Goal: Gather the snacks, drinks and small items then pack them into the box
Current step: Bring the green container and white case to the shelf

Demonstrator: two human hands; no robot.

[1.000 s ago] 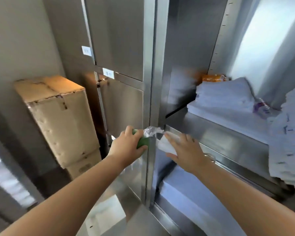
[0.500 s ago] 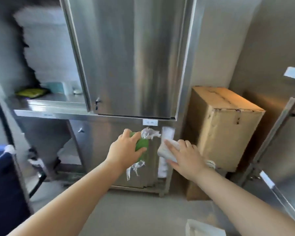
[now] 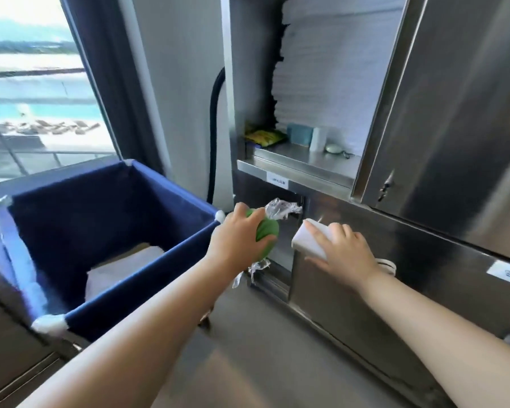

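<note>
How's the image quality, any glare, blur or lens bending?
Head view: the window is blown out; the cabinet door shows smeared reflections; straight edges bow from the wide lens; the left hand gripping the green packet and right hand holding the white block look fairly sharp.

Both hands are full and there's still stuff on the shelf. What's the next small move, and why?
Probably swing the left hand over the blue bin, if that is the box, and release the green wrapped item. The right hand grips a white block, so neither hand can take the yellow packet on the shelf, and the open bin sits just beside the left hand.
</note>
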